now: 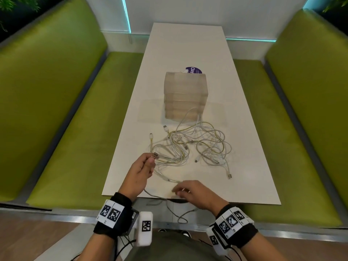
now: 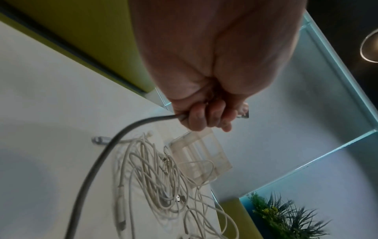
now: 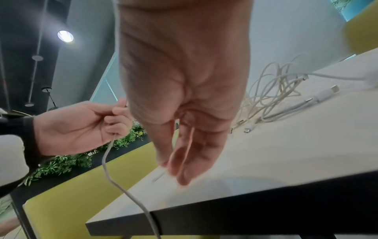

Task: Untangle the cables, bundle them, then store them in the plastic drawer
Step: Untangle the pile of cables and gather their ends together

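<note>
A tangle of white and yellowish cables lies on the white table, in front of the clear plastic drawer unit. My left hand grips one cable just behind its USB plug, left of the tangle. That cable droops in a loop over the table's front edge. My right hand hovers at the front edge with its fingers nearly straight. A thin strand runs between them.
Green padded benches flank the table on both sides. A purple round label shows behind the drawer unit. Loose plug ends lie right of the tangle. All drawers look closed.
</note>
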`<state>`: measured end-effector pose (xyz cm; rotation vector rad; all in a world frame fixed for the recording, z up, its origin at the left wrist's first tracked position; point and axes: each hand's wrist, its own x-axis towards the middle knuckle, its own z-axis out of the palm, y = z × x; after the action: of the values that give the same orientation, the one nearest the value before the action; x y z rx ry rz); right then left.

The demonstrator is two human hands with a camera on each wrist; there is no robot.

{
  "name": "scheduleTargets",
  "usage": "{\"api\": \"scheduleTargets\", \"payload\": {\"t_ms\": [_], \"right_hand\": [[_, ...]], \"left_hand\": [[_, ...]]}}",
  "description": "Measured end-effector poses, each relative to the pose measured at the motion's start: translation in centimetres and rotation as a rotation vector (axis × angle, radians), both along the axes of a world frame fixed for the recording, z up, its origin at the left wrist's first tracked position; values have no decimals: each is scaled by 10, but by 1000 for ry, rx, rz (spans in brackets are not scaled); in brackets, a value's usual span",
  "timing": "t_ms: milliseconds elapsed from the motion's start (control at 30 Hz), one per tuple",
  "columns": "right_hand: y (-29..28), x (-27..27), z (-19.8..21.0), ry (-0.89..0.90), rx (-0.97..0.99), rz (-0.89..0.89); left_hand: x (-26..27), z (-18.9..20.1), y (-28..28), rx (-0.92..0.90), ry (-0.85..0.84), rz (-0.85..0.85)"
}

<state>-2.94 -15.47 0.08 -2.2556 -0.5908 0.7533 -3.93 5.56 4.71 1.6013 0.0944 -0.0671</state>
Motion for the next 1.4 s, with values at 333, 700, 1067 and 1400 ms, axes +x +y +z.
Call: {"api": "scheduleTargets", "payload": {"t_ms": [333,700,1067,1400], "right_hand": [[7,28,6,-143,-175,-148],[20,54,97,-132,181,-164],[28,48,85,-84,543,-491],[18,50,65,-30,403,-429]], "left_hand": [[3,-10,-10,-153,-39,4],[16,-5,-54,-336,73,-33],[19,-4,-36,-392,81,-174],[19,10,-38,-354,34,38]]}}
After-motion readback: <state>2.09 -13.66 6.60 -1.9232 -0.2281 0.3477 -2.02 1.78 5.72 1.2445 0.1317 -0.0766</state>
